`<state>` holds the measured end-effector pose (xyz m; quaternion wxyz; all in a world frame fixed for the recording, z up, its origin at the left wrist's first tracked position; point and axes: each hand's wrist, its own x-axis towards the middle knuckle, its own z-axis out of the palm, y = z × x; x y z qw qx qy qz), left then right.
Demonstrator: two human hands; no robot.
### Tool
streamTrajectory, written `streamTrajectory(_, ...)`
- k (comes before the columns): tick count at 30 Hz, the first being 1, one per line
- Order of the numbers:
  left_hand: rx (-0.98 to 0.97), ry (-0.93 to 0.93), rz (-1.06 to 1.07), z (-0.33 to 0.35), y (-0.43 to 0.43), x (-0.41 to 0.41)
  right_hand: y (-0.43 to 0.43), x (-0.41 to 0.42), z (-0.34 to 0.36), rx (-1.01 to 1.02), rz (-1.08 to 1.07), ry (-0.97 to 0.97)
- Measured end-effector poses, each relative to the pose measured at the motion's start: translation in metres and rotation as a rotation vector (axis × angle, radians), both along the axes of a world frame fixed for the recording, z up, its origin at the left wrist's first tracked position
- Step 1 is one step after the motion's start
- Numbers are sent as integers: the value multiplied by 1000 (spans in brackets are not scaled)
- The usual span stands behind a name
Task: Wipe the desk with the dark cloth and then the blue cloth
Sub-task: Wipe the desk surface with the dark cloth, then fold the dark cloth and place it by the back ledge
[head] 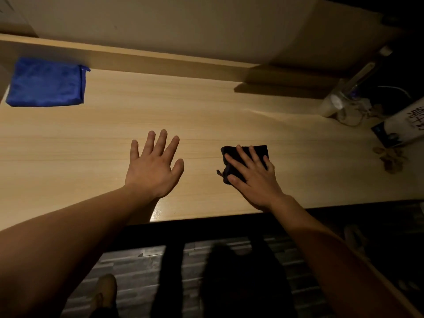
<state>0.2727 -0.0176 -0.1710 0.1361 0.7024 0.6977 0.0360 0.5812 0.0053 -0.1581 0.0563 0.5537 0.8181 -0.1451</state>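
- The right hand [252,177] lies flat on the dark cloth [244,160], fingers spread and pressing it to the desk [206,115] near the front edge; the cloth is folded small, and its far corner shows past the fingertips.
- The left hand [153,166] is spread wide with nothing in it, palm down just over the bare wood, beside the dark cloth but apart from it; whether it touches the desk is hard to tell.
- The blue cloth [47,82] sits folded at the far left corner, well apart from both hands.
- At the right end stand a pale bottle [332,106] and a white packet [403,125]; the light there is dim.
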Motion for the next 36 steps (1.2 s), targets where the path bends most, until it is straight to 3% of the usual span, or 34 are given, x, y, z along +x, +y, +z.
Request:
streamTrajectory(5, -23, -38, -26, 4, -2, -4, -56, 7, -4, 24, 34, 72)
streamTrajectory(9, 158, -278, 97, 23, -22, -3, -93, 1, -3, -28, -93, 265)
streamTrajectory(11, 176, -450, 216, 37, -43, 6, -104, -14, 7, -133, -266, 451)
streamTrajectory(15, -320, -1001, 456, 89, -79, 41, -121, -70, 50, -270, -616, 981)
streamTrajectory(17, -479, -1242, 644, 110, -87, 45, -124, -105, 74, -360, -794, 1240)
streamTrajectory(19, -510, -1420, 768, 124, -94, 27, -124, -135, 95, -592, -979, 1568)
streamTrajectory(21, -543, -1558, 797, 135, -99, -6, -121, -163, 115, -843, -1083, 1741)
streamTrajectory(25, -479, -1693, 711, 152, -100, -64, -104, -212, 143, -1113, -1151, 1806)
streamTrajectory(28, -418, -1573, 696, 151, -88, -97, -86, -248, 155, -1234, -1080, 1781)
streamTrajectory(30, -306, -1368, 675, 152, -76, -113, -77, -264, 156, -1272, -1053, 1710)
streamTrajectory(32, -168, -1181, 620, 147, -60, -146, -57, -297, 150, -1243, -978, 1604)
streamTrajectory(36, -38, -1175, 452, 156, -39, -177, -26, -334, 126, -959, -858, 1338)
